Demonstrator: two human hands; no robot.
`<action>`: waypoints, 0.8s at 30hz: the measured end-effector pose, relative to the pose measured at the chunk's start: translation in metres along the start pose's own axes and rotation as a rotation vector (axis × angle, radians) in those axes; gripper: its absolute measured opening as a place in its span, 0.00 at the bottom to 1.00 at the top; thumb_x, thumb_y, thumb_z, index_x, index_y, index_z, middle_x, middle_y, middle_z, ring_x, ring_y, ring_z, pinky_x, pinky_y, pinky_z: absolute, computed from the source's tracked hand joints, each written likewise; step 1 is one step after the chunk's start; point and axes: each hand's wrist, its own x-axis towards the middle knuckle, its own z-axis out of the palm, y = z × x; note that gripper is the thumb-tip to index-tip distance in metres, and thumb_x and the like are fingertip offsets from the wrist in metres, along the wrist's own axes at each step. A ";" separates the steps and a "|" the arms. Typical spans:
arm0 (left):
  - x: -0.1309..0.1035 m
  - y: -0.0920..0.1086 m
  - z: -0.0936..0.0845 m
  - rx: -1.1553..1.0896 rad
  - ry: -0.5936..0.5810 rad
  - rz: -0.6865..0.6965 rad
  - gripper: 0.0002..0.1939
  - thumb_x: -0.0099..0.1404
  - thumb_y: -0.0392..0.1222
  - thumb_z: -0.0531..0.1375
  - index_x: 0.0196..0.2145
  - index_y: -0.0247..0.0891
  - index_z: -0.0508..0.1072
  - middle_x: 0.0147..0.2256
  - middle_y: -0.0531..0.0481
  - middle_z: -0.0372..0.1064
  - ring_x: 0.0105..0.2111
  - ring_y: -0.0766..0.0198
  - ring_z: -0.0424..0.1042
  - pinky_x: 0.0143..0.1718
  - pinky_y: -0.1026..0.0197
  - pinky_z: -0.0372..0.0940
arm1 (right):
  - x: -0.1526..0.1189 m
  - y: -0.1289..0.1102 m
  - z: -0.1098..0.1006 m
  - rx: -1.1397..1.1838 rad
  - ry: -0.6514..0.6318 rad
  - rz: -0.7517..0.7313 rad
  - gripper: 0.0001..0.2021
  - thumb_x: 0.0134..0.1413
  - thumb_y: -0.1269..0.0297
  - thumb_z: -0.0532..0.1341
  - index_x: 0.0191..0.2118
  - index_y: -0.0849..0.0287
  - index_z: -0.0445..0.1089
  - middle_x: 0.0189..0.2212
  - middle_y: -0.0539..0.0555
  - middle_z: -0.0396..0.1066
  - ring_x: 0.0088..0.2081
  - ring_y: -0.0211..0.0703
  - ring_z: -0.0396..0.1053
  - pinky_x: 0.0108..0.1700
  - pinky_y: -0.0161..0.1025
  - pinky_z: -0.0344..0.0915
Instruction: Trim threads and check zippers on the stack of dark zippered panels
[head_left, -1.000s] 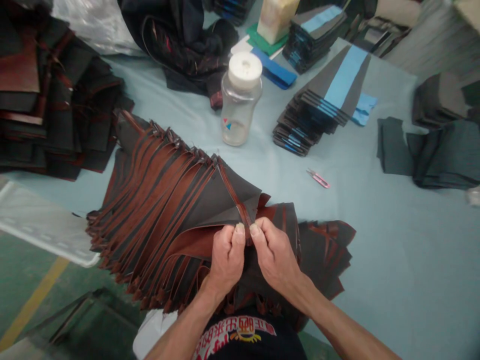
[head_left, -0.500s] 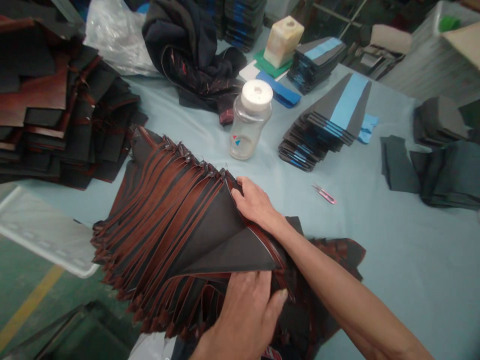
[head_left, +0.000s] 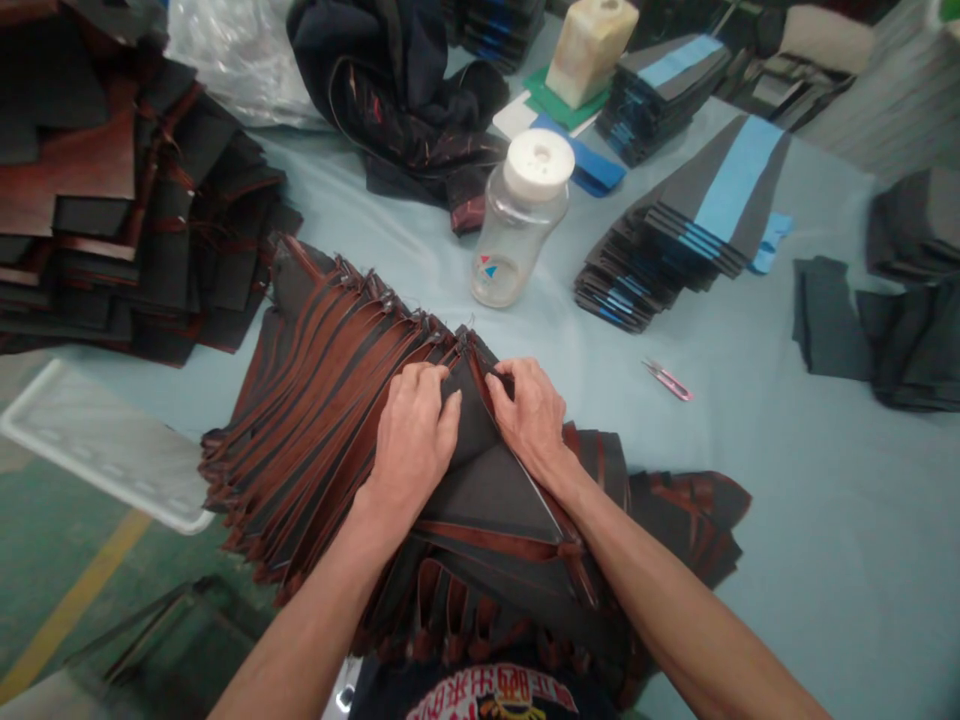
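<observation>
Leaning in with both arms over a table [head_left: 810, 520] covered in pale blue cloth. Spread out fanwise at the near side, from left of centre down to the body: a stack of brown-and-black panels [head_left: 322, 400], overlapping like pleats. Resting the left hand [head_left: 416, 430] palm down on top of the stack, with fingers close together and slightly bent, thumb held apart. Holding the right hand [head_left: 531, 408] at the upper edge of the foremost dark panel [head_left: 495, 490], thumb and forefinger beside the brown trim; impossible to tell whether pinching or only touching. Just beyond the stack, upright, a clear bottle [head_left: 517, 235] with a white lid. To the right, pink-handled snips [head_left: 670, 381]. Farther back, grey pieces with light blue strips [head_left: 739, 180]. At far left, a heap of similar brown-and-black pieces [head_left: 94, 190].
</observation>
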 end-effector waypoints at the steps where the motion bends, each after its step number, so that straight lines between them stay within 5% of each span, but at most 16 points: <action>1: 0.000 0.002 0.002 0.036 0.009 -0.001 0.12 0.74 0.37 0.56 0.51 0.30 0.74 0.50 0.31 0.76 0.51 0.42 0.75 0.56 0.43 0.70 | -0.001 -0.001 -0.001 -0.002 0.014 -0.006 0.06 0.70 0.66 0.60 0.44 0.57 0.75 0.42 0.56 0.77 0.44 0.48 0.72 0.44 0.41 0.64; 6: -0.004 0.014 0.001 0.054 -0.043 -0.166 0.12 0.74 0.39 0.59 0.52 0.33 0.74 0.47 0.36 0.79 0.47 0.45 0.79 0.48 0.50 0.71 | -0.008 -0.003 -0.003 -0.051 0.107 -0.081 0.07 0.68 0.68 0.61 0.47 0.56 0.76 0.47 0.58 0.78 0.47 0.50 0.72 0.44 0.42 0.65; 11: 0.007 0.023 -0.010 -0.401 -0.235 -0.313 0.11 0.71 0.46 0.58 0.42 0.37 0.77 0.32 0.50 0.77 0.31 0.58 0.75 0.36 0.58 0.66 | -0.014 -0.003 -0.013 0.029 0.106 -0.129 0.07 0.68 0.66 0.60 0.44 0.57 0.77 0.41 0.58 0.80 0.43 0.51 0.74 0.47 0.45 0.68; 14: 0.013 0.026 -0.019 -0.668 -0.419 -0.270 0.18 0.66 0.43 0.59 0.51 0.35 0.75 0.29 0.54 0.73 0.29 0.62 0.71 0.34 0.60 0.65 | -0.020 -0.002 -0.031 0.178 -0.035 -0.158 0.12 0.66 0.68 0.57 0.49 0.59 0.76 0.42 0.58 0.81 0.43 0.50 0.77 0.48 0.44 0.70; 17: 0.012 0.024 -0.021 -0.850 -0.521 -0.238 0.26 0.61 0.42 0.62 0.56 0.34 0.73 0.38 0.49 0.77 0.38 0.59 0.76 0.43 0.59 0.69 | -0.025 -0.002 -0.054 0.303 -0.243 -0.169 0.22 0.64 0.70 0.55 0.62 0.59 0.70 0.51 0.60 0.81 0.48 0.50 0.79 0.50 0.43 0.71; 20: 0.007 0.017 -0.013 -0.974 -0.487 -0.250 0.25 0.57 0.42 0.64 0.53 0.36 0.76 0.51 0.43 0.78 0.50 0.53 0.77 0.57 0.54 0.67 | -0.029 -0.002 -0.072 0.329 -0.405 -0.144 0.23 0.63 0.72 0.53 0.60 0.58 0.73 0.50 0.59 0.82 0.48 0.50 0.80 0.51 0.44 0.69; 24: 0.001 0.009 -0.004 -0.913 -0.384 -0.408 0.13 0.60 0.49 0.63 0.33 0.36 0.80 0.35 0.45 0.81 0.37 0.55 0.78 0.46 0.57 0.70 | -0.033 0.001 -0.079 0.375 -0.515 -0.075 0.22 0.58 0.74 0.53 0.54 0.58 0.76 0.37 0.54 0.82 0.37 0.45 0.78 0.43 0.41 0.67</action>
